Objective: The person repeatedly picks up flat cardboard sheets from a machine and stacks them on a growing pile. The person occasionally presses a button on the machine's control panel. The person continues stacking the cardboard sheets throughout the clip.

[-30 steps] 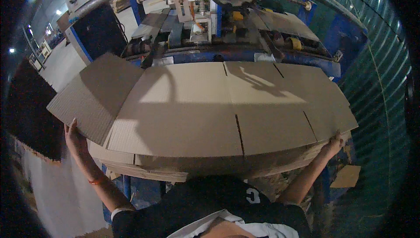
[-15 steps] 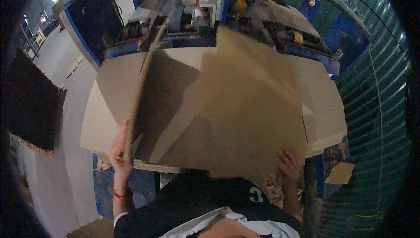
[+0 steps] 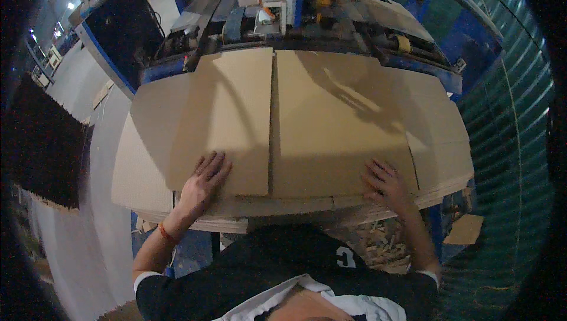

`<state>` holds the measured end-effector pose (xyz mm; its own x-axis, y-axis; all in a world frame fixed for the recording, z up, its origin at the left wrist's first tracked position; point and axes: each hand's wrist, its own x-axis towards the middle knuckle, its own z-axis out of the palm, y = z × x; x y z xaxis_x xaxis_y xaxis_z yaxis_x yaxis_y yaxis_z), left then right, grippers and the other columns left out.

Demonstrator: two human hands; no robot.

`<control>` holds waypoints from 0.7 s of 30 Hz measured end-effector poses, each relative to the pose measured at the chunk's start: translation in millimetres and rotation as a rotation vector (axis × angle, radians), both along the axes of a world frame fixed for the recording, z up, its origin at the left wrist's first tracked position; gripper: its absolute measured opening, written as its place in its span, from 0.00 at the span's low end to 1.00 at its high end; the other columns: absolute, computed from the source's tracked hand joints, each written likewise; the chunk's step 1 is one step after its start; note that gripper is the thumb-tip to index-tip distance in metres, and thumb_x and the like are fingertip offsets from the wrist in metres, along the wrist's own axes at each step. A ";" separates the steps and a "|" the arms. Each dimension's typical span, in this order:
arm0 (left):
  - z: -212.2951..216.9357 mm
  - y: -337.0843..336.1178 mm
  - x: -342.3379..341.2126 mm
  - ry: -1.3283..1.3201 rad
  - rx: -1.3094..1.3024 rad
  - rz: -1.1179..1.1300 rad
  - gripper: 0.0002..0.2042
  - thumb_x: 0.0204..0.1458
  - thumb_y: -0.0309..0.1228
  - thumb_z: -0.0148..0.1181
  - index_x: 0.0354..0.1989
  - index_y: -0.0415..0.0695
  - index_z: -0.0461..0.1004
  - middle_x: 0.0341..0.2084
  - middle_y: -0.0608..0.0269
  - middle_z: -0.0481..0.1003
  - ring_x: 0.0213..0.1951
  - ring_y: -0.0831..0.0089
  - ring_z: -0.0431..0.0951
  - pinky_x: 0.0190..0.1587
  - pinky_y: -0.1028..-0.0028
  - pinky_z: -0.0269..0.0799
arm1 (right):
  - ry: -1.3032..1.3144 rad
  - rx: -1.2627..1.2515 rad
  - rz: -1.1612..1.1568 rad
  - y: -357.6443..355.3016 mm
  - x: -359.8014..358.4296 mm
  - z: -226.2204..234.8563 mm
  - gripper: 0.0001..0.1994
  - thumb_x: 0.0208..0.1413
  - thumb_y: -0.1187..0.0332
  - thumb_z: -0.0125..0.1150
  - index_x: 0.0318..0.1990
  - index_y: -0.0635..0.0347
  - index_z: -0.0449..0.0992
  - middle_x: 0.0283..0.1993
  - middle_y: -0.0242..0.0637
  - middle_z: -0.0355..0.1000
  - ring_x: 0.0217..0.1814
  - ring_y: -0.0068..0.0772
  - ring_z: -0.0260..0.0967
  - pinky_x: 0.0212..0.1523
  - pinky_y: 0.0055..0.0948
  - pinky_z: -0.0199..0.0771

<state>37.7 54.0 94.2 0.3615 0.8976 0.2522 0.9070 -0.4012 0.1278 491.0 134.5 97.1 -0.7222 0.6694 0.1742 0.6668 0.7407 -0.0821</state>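
A folded cardboard sheet lies on a stack of flat cardboard sheets. Its left flap and its right flap lie flat, with a narrow dark gap between them running away from me. My left hand rests on the near part of the left flap, its fingers stretched out. On the near right corner of the right flap lies my right hand, fingers spread. Neither hand grips anything. The far edge of the folded sheet reaches the front of a machine.
Blue machine frames flank the table, with rollers and belts at the far side. A green corrugated wall rises on the right. Cardboard scraps lie below the near edge. A dark stack stands on the left.
Both raised flaps have come down flat onto the sheet. My left hand has moved inward from the left flap's edge and now lies on top. My right hand now rests farther forward.
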 end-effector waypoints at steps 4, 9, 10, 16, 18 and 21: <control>-1.9 54.0 -15.6 -0.133 0.036 0.021 0.26 0.45 0.27 0.48 0.58 0.44 0.59 0.58 0.52 0.58 0.60 0.53 0.56 0.62 0.56 0.48 | -0.004 -0.008 0.051 51.4 -22.5 -0.7 0.27 0.44 0.52 0.58 0.53 0.50 0.67 0.61 0.35 0.57 0.62 0.43 0.53 0.59 0.45 0.51; -0.7 99.3 -41.8 -0.135 0.176 0.031 0.28 0.45 0.24 0.49 0.59 0.44 0.58 0.58 0.51 0.58 0.59 0.54 0.57 0.62 0.59 0.49 | -0.044 0.146 0.108 95.2 -48.8 -9.9 0.29 0.47 0.45 0.54 0.54 0.51 0.66 0.60 0.36 0.59 0.61 0.42 0.55 0.57 0.44 0.54; -3.3 102.7 -42.6 -0.116 0.152 0.030 0.28 0.43 0.23 0.51 0.59 0.44 0.59 0.57 0.51 0.59 0.59 0.54 0.58 0.62 0.60 0.50 | -0.074 0.080 0.021 105.2 -43.2 -6.7 0.29 0.47 0.44 0.53 0.54 0.51 0.66 0.60 0.36 0.59 0.61 0.42 0.55 0.57 0.43 0.56; -13.1 169.9 -28.9 -0.053 0.239 0.144 0.30 0.41 0.26 0.58 0.58 0.43 0.59 0.56 0.50 0.60 0.57 0.52 0.59 0.58 0.62 0.56 | 0.067 -0.176 -0.052 192.9 -35.5 -1.0 0.28 0.50 0.45 0.51 0.54 0.52 0.66 0.57 0.41 0.62 0.58 0.44 0.59 0.56 0.40 0.60; -8.7 205.5 -20.7 0.110 0.213 0.345 0.31 0.42 0.26 0.57 0.58 0.41 0.56 0.56 0.48 0.59 0.57 0.51 0.59 0.58 0.62 0.55 | 0.125 -0.302 -0.147 205.8 -42.1 -7.8 0.27 0.50 0.48 0.51 0.53 0.54 0.65 0.56 0.42 0.62 0.57 0.45 0.59 0.56 0.40 0.60; 0.0 223.6 -6.7 0.042 0.346 0.430 0.32 0.44 0.26 0.57 0.59 0.37 0.52 0.54 0.44 0.59 0.57 0.50 0.58 0.59 0.61 0.53 | 0.095 -0.396 -0.301 213.5 -46.5 -4.1 0.24 0.51 0.54 0.52 0.53 0.57 0.65 0.56 0.43 0.62 0.57 0.46 0.59 0.56 0.40 0.60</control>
<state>31.0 277.5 94.1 -0.0035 0.8341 0.5516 0.9999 -0.0055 0.0147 444.5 347.9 93.0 -0.4802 0.8735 -0.0794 0.8219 0.4165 -0.3886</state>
